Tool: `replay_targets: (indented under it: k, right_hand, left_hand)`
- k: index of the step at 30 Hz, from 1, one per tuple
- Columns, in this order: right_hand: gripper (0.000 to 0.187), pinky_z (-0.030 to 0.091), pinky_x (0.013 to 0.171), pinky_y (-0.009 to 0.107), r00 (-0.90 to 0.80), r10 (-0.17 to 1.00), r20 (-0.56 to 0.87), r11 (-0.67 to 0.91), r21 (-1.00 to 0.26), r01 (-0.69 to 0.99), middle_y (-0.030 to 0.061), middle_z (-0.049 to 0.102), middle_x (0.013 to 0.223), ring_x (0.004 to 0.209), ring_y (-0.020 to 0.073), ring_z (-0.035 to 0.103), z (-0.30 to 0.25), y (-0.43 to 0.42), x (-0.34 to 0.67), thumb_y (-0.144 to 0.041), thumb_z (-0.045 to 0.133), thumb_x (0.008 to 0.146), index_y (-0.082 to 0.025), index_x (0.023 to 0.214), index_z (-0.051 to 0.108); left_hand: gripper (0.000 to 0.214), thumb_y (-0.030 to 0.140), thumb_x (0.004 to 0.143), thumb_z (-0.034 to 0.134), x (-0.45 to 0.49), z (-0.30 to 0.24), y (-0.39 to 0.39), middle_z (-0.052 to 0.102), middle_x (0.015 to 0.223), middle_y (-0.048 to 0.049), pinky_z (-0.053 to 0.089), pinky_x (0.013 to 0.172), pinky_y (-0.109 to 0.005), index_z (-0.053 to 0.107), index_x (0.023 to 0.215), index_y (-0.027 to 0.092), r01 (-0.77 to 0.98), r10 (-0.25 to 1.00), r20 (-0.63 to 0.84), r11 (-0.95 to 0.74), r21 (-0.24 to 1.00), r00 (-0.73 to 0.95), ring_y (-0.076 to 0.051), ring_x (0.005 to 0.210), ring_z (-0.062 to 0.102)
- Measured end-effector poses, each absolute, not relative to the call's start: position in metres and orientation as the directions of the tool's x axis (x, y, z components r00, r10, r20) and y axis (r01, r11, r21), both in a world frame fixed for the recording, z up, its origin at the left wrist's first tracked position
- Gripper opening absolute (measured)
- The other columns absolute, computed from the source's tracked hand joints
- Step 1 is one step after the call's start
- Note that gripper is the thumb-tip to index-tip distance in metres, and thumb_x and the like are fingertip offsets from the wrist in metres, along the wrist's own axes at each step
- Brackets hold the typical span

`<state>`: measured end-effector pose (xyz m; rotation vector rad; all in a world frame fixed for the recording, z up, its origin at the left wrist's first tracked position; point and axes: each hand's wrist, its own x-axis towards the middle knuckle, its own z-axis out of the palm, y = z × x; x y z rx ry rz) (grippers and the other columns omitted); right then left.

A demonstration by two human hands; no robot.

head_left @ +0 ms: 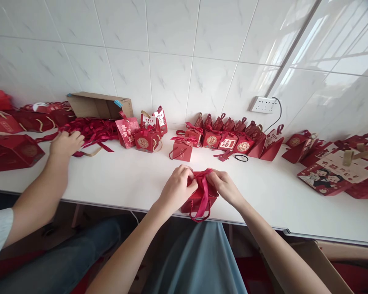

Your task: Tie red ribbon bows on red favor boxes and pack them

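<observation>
In front of me a red gift box (pixel 190 205) with a twisted cord handle stands at the table's front edge. A crimson ribbon (pixel 204 194) lies over its top, one end hanging down the near side. My left hand (pixel 178 183) is closed at the top left of the box, thumb and fingers pinched on the ribbon; the exact grip is partly hidden. My right hand (pixel 224 184) pinches the ribbon at the top right. Just beyond stands a smaller red box (pixel 182 150) with a tied bow.
Red boxes (pixel 211 139) line the wall, with a black hair tie (pixel 241 158) before them. A co-worker's hand (pixel 66 143) touches a ribbon pile (pixel 93 130) by a cardboard box (pixel 93 105). More gift boxes (pixel 325 179) lie right. A power strip (pixel 261 105) hangs on the wall.
</observation>
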<state>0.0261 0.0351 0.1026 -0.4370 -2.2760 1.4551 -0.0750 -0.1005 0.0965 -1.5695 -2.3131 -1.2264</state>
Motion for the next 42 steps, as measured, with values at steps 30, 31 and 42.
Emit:
replay_targets:
  k: [30,31,42]
  right_hand:
    - [0.032,0.043,0.051,0.029,-0.668,0.611,0.425,0.120,-0.884,-0.453,-0.0021,0.037,0.068,0.055,0.0117,0.039,0.155,0.062,0.061,-0.050,0.061,0.078,-0.023,0.068,0.046]
    - [0.032,0.042,0.051,0.029,-0.663,0.613,0.429,0.125,-0.882,-0.455,-0.0023,0.037,0.068,0.054,0.0116,0.039,0.154,0.063,0.062,-0.050,0.061,0.077,-0.023,0.068,0.046]
    - [0.038,0.040,0.051,0.029,-0.664,0.632,0.399,0.092,-0.890,-0.447,-0.0044,0.035,0.060,0.049,0.0102,0.035,0.146,0.076,0.078,-0.050,0.068,0.073,-0.022,0.060,0.045]
  left_hand:
    - [0.011,0.027,0.071,0.058,-0.104,0.120,-0.119,0.054,0.068,0.0028,0.039,0.056,-0.022,0.055,0.077,0.018,0.156,0.613,0.282,-0.252,0.955,-0.738,-0.009,0.059,0.049]
    - [0.014,0.028,0.069,0.060,-0.106,0.121,-0.121,0.051,0.064,0.0042,0.036,0.053,-0.021,0.054,0.076,0.018,0.061,0.613,0.240,-0.298,0.952,-0.753,-0.008,0.054,0.045]
    - [0.018,0.034,0.076,0.058,-0.132,0.096,-0.166,0.048,0.052,0.0033,0.039,0.059,-0.027,0.060,0.078,0.017,0.239,0.608,0.159,0.053,0.970,-0.778,-0.013,0.055,0.048]
